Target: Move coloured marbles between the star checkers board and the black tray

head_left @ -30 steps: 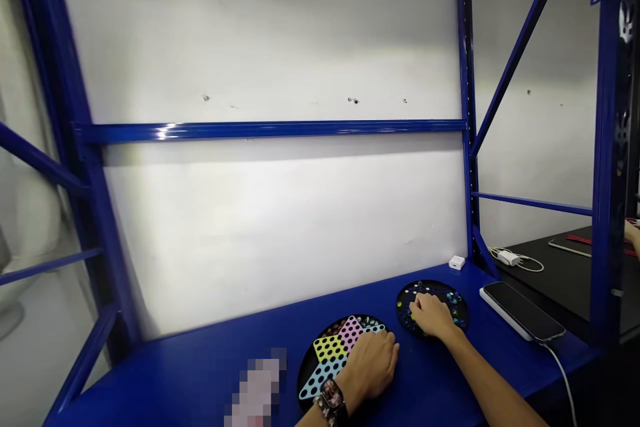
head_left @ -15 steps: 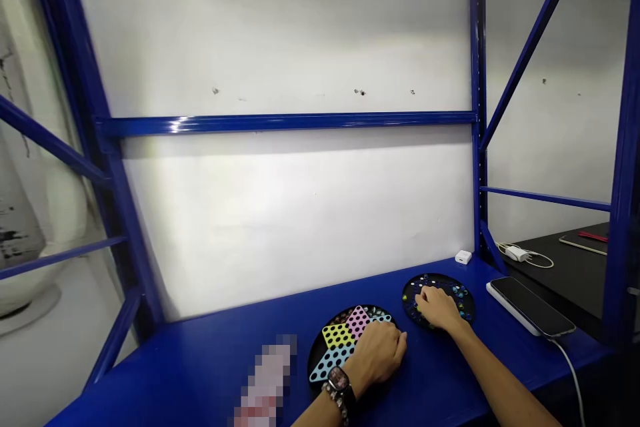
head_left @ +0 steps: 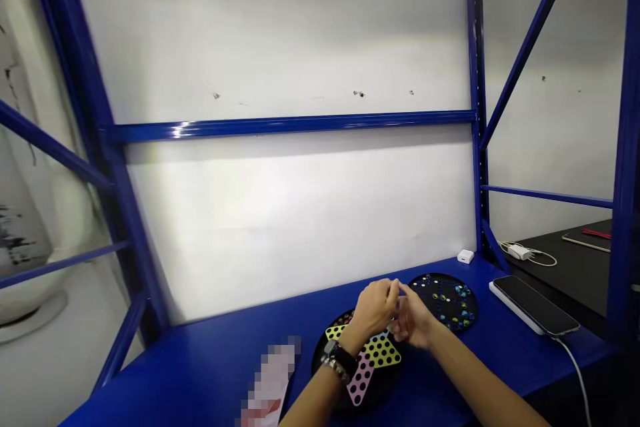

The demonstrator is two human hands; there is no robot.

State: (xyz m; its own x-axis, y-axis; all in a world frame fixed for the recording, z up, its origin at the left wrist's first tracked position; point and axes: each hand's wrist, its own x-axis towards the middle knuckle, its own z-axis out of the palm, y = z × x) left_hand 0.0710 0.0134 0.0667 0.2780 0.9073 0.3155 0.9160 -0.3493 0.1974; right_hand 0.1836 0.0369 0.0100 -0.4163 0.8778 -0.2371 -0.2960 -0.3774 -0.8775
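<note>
Your left hand and right hand meet at the fingers, over the Chinese checkers board; I can't tell if they pinch anything. The holes you can see look bare, and marbles sit in the black tray near three o'clock, so it looks early. The phone crowds three o'clock; the blue shelf opens wide at nine

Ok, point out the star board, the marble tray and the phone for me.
Star board (head_left: 365,367): head view, on its pink section.
Marble tray (head_left: 453,310): head view, on its black surface between marbles.
Phone (head_left: 536,305): head view, middle of its dark screen.
</note>
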